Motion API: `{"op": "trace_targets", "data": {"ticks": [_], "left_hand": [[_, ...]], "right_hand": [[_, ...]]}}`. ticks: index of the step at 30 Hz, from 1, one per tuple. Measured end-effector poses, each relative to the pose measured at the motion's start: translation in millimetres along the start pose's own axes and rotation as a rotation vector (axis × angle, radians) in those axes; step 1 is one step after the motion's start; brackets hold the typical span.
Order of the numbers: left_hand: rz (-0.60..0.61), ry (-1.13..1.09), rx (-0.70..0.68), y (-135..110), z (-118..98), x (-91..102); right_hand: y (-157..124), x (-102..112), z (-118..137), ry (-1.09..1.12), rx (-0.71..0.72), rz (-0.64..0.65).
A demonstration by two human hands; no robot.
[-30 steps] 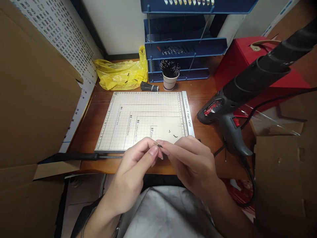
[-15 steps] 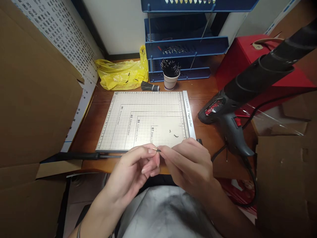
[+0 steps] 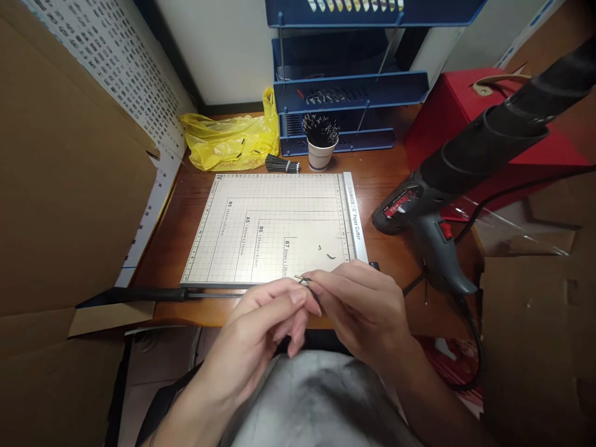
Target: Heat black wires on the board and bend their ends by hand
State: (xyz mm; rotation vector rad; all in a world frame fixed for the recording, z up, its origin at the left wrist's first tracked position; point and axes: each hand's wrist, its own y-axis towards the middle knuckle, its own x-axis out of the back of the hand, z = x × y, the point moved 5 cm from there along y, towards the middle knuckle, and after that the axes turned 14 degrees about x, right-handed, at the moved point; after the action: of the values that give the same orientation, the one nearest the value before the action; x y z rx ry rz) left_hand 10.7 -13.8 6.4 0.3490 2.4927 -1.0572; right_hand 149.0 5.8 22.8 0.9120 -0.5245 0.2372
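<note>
Head view | left hand [image 3: 261, 329] and right hand [image 3: 367, 310] both pinching a short thin wire [image 3: 303, 280] at lower centre, over the near edge of the paper cutter [image 3: 274, 205] | judgement: gripping close to its ends is steadying it.

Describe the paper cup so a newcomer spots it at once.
Find the gridded paper cutter. Past its far edge, before the blue tray rack, stands a white paper cup. Unlike the wire bundle lying beside it, it holds black wires upright.
</note>
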Motion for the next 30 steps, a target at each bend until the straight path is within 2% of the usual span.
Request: {"op": "trace_targets", "data": {"ticks": [2,7,10,14,21,30], "left_hand": [[-0.112,0.141,-0.148,-4,-8,4.0],[-0.563,0.424,-0.553,-16,-18,12.1],[-0.678,0.626,-0.781,-22,-19,4.9],[-0.767,0.771,-0.927,-27,-20,0.0],[-0.823,0.969,-1.084,-31,-21,-5.9],[-0.792,1.078,-1.224,-30,-24,-8.4]], "right_hand": [[2,3,-1,0.05,-0.064,0.007],[8,6,0,0.063,-0.192,-0.013],[11,6,3,0.067,-0.169,-0.032],[12,7,6,0.034,-0.122,-0.043],[13,5,7,0.02,-0.122,-0.022],[10,5,4,0.028,-0.161,-0.004]]}}
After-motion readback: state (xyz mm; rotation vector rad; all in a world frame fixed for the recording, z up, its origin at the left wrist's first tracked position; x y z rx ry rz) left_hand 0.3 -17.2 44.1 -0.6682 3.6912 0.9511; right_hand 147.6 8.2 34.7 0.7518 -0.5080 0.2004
